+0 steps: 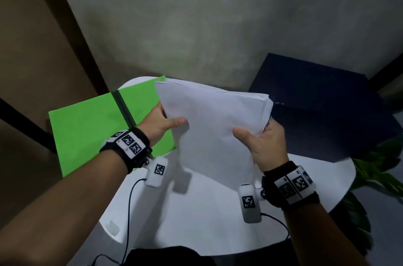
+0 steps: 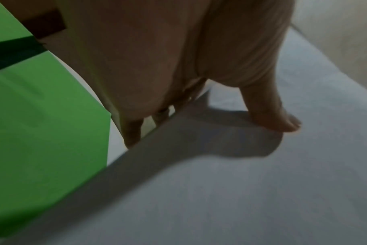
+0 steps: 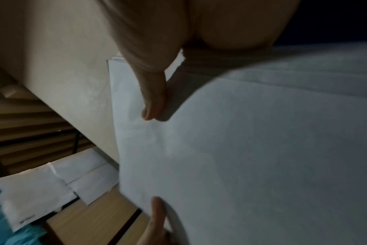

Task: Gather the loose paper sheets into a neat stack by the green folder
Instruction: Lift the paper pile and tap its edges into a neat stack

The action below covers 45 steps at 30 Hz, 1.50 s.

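Note:
A thick stack of white paper sheets (image 1: pixel 213 117) is held tilted above the white table (image 1: pixel 196 222), between both hands. My left hand (image 1: pixel 162 120) grips its left edge, thumb on top and fingers hidden underneath. On the right edge my right hand (image 1: pixel 259 141) does the same, thumb pressed on the top sheet. The bright green folder (image 1: pixel 91 126), with a dark elastic band, lies flat at the table's left; the stack's far left corner overlaps it in the head view. The wrist views show the paper (image 2: pixel 241 182) (image 3: pixel 251 157) close up, and the left one also the folder (image 2: pixel 42 124).
A dark navy box (image 1: pixel 322 108) sits at the table's right rear, just behind the stack. Green plant leaves (image 1: pixel 375 169) stand beyond the right edge. Cables (image 1: pixel 128 211) trail over the near table edge. A grey wall rises behind.

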{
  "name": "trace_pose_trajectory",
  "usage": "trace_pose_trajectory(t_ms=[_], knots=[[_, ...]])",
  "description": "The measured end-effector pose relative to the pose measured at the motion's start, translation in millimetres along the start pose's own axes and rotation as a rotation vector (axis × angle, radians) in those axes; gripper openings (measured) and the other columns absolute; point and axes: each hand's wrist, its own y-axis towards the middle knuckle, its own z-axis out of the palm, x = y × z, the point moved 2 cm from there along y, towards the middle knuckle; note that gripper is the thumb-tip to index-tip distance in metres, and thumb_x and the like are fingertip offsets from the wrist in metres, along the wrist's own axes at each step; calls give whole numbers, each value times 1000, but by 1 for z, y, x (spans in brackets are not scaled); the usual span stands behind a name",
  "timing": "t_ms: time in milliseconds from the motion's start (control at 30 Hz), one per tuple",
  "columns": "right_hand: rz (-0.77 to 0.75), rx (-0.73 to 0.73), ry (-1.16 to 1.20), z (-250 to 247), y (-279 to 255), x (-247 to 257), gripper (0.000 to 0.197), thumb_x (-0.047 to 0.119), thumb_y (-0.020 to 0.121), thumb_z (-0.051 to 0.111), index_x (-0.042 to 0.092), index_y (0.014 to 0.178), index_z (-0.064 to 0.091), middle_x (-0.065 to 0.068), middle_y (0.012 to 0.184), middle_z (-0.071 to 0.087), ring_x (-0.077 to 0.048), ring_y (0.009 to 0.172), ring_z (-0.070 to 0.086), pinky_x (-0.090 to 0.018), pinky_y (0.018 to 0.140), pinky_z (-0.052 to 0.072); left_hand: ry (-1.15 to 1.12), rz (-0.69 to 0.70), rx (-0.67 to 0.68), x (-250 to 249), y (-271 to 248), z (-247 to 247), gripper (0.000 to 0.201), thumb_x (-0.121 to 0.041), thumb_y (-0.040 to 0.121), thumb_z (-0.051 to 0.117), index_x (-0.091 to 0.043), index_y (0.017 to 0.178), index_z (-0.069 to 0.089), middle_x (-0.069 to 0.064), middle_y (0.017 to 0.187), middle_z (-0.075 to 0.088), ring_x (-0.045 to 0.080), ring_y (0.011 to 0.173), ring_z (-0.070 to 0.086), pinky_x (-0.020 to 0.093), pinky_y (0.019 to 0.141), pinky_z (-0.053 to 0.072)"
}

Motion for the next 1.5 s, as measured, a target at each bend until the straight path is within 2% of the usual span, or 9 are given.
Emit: trace_pose_trajectory(t_ms=[167,333,533,633,767,867,1033,1233,1500], knots=[[11,-93,-1,-10,13,-9,33,-2,79,77,24,97,69,9,93,78,-13,91,74,-29,79,59,80,45,-72,-13,-9,15,52,-21,73,82,0,118,66,16,117,71,34,107,67,53,97,51],[-31,-231,-4,-13,13,-10,23,4,84,75,24,93,70,15,84,77,-5,84,73,-25,75,58,252,281,-300,-43,-15,37,17,-2,83,72,-10,98,73,-20,75,74,-3,71,67,18,71,54],[73,-274,-24,-14,-12,-34,32,8,77,82,10,107,69,-2,99,76,-17,93,74,-39,85,60,361,214,-112,-17,-30,30,59,-24,83,74,-8,131,43,-13,115,59,-8,102,60,24,94,49],[21,-288,12,-10,-10,-30,40,4,76,82,10,112,64,-4,106,71,-11,94,70,-27,79,58,323,185,-65,-8,-28,31,85,-60,72,71,-22,134,28,-13,122,55,-4,108,59,31,99,48],[-87,-305,45,-2,-4,-14,29,4,83,75,21,104,63,-4,103,64,-3,85,64,-16,73,52,143,252,-189,-20,-21,38,83,-75,66,66,-21,124,39,-10,110,61,1,96,63,32,93,49],[-137,-388,36,0,0,-10,15,4,90,67,19,89,65,5,85,64,0,75,60,-15,71,48,103,264,-261,-25,-18,46,72,-69,79,55,-13,123,50,-3,104,63,12,94,60,42,92,48],[-169,-488,56,0,2,-9,12,11,89,59,20,85,66,18,80,66,0,82,61,-18,79,48,137,345,-438,-38,-13,53,32,-54,89,50,-25,80,59,-13,71,52,11,71,47,33,72,41],[-144,-527,66,1,3,-13,17,14,90,55,23,86,69,14,84,68,-17,90,63,-39,85,50,150,404,-556,-51,-3,61,24,-22,89,51,-8,87,69,-9,80,65,1,77,56,17,76,42],[-159,-561,47,2,5,-9,11,2,96,57,4,92,67,10,85,64,11,79,59,-8,77,44,222,425,-595,-53,1,63,16,-24,90,55,-17,95,68,-12,81,62,1,67,49,16,67,41]])
